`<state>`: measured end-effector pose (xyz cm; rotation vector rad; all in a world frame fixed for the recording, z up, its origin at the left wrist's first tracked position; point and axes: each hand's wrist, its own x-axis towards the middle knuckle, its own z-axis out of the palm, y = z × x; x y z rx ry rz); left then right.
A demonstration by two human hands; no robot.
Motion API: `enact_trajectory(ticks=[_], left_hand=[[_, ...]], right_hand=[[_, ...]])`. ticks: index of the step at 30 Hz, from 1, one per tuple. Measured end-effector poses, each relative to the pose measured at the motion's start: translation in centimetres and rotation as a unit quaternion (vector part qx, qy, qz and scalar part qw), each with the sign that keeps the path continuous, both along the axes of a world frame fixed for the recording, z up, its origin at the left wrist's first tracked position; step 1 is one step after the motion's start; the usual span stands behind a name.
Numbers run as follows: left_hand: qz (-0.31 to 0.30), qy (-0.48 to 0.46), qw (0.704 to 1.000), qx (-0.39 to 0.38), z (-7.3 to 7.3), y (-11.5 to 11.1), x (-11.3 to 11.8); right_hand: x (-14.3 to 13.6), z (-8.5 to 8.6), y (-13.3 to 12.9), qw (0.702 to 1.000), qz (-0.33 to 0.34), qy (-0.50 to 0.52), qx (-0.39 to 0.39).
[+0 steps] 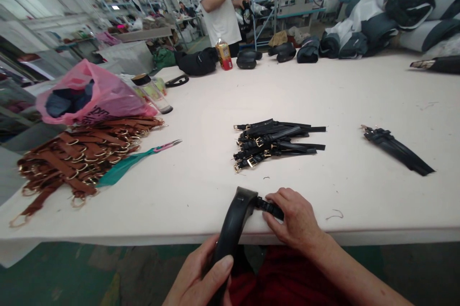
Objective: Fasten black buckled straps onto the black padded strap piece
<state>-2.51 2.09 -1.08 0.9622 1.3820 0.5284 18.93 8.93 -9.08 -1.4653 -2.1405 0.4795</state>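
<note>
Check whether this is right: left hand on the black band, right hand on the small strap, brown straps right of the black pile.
Wrong side: the head view shows the brown straps left of the black pile; the rest stands.

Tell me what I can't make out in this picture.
All in the head view:
Curved black piece, lower end: left hand, bottom edge.
Black strap, far end: covered by right hand.
Standing person, head: cut off by top edge.
Pink bag, lower contents: hidden by its side.
Drink bottle, label wording: too small.
</note>
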Motion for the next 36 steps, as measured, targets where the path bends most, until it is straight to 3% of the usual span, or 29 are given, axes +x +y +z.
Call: enact_trajectory(ticks=[6,15,24,31,36], left_hand=[[-0.009,-0.023,0.999,0.026,-0.1,1.4,0.3],[0.02,-0.03,0.999,-0.004,-0.8,0.7,0.0],[0.023,-0.042,0.999,-0.004,-1.1,0.6,-0.2],[0.029,-0.058,0.998,-0.006,-1.3,0.5,-0.4],[0.031,-0.069,0.997,0.003,-1.3,0.6,-0.8]], right_hand=[[-0.9,0.6,0.0,0.999,-0.017,-0.03,0.018],[-1.9,0.1,-0.5,0.993,-0.016,-0.075,0.094],[-2.2,0.4,0.2,0.999,-0.017,-0.041,0.013],[-2.0,0.3,0.6,0.999,0.015,-0.033,0.017],[-2.6,0.1,1.4,0.997,-0.014,-0.068,0.02]])
